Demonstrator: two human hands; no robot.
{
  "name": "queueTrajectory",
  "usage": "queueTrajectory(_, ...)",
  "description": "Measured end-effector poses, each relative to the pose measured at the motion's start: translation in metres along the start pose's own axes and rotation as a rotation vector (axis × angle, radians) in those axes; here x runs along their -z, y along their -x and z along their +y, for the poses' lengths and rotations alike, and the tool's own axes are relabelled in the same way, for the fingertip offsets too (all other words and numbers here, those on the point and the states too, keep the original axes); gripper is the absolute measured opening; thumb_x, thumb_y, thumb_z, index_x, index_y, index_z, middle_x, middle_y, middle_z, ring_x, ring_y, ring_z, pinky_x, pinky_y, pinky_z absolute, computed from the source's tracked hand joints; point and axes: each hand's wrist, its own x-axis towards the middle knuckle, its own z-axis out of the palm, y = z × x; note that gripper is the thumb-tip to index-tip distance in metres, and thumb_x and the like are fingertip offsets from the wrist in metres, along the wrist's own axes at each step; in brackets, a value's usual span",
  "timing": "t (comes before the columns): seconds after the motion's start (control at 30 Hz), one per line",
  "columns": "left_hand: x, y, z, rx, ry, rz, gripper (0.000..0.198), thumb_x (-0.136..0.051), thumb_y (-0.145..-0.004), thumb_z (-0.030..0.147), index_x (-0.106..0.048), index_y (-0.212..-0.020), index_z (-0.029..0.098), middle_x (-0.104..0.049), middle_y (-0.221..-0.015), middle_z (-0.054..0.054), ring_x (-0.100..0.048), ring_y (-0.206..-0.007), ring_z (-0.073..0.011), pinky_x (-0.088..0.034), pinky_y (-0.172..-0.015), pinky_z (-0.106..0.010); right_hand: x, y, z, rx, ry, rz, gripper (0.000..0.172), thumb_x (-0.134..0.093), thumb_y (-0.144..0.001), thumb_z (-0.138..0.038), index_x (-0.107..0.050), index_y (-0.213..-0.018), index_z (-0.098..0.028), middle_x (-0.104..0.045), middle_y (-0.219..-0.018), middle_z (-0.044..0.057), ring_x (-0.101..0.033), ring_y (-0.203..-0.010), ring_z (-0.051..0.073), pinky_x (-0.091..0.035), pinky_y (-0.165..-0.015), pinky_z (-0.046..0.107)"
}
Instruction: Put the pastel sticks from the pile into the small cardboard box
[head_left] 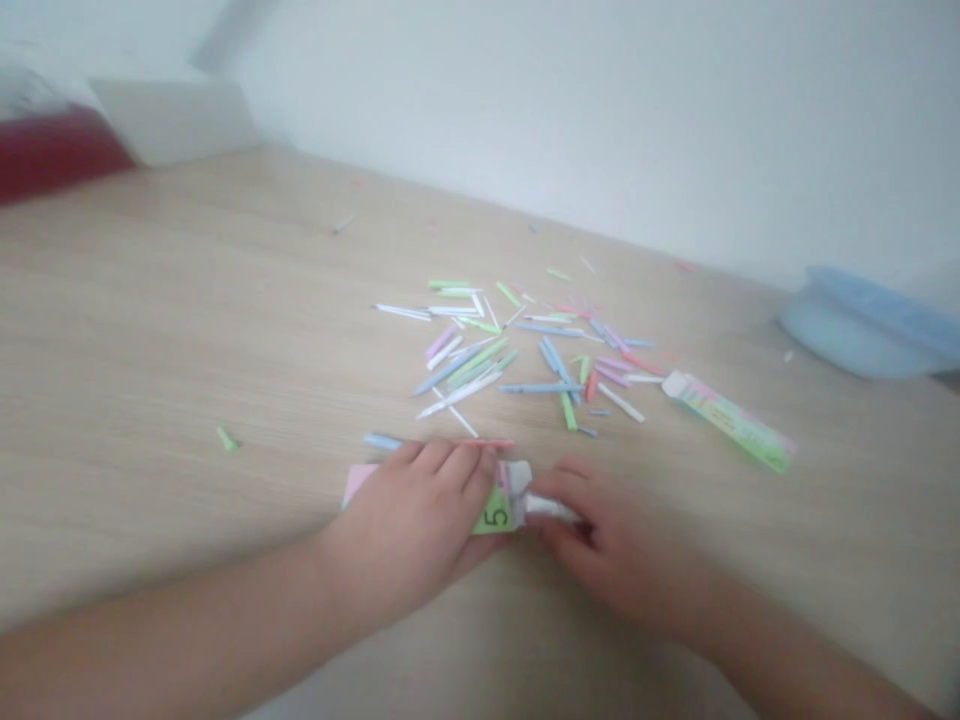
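Near the table's front, my left hand (427, 500) is closed over a slim pink and green pen box (495, 510) marked "5". The box lies on its side, its open flap facing right. At that open end, my right hand (600, 530) pinches a white pen (551, 507) between thumb and fingers. The pen's tip is at the box opening; how far it reaches inside I cannot tell. Just beyond my left hand lie a blue pen part (382, 441) and a thin red stick (495, 442). Blur softens the finer details.
Loose pastel pens, caps and refills (480, 360) are scattered over the wooden table (187, 330). A second pen box (739, 425) lies to the right, its flap open. Further right is a light blue pouch-like item (862, 325). At the back left are a red object (60, 150) and a pale block (176, 120).
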Motion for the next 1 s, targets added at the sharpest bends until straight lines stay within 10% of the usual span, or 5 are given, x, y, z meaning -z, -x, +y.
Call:
queueTrajectory(0.33,-0.004,0.005,0.001,-0.106,-0.055,0.056,0.052,-0.066,-0.098,0.052,-0.062,-0.137,0.018,-0.064,-0.146,-0.01,-0.06,-0.13,-0.0332,-0.05,-0.102,-0.049,-0.016,0.012,0.003,-0.003,-0.083,-0.014,0.049,-0.059,-0.087,-0.002,-0.069,-0.127,-0.029,-0.061,-0.115,0.003,-0.063,-0.103,0.019,-0.05,-0.094,0.032)
queueTrajectory(0.73,-0.006,0.008,0.006,-0.122,-0.096,0.02,0.051,-0.066,-0.097,0.056,-0.064,-0.136,0.024,-0.07,-0.139,-0.008,-0.064,-0.124,-0.0326,-0.052,-0.097,-0.047,-0.02,0.01,0.003,-0.012,0.047,-0.088,0.037,-0.057,-0.088,-0.004,-0.073,-0.112,-0.026,-0.064,-0.109,0.003,-0.064,-0.101,0.019,-0.049,-0.094,0.031)
queueTrajectory(1.0,-0.009,0.006,0.001,0.065,-0.134,0.031,0.052,-0.058,-0.101,0.053,-0.062,-0.142,0.02,-0.071,-0.134,-0.012,-0.067,-0.117,-0.0337,-0.054,-0.095,-0.051,0.029,0.017,0.07,-0.036,0.173,0.108,0.022,-0.053,-0.094,-0.01,-0.065,-0.106,-0.023,-0.063,-0.117,0.008,-0.061,-0.107,0.024,-0.048,-0.097,0.039)
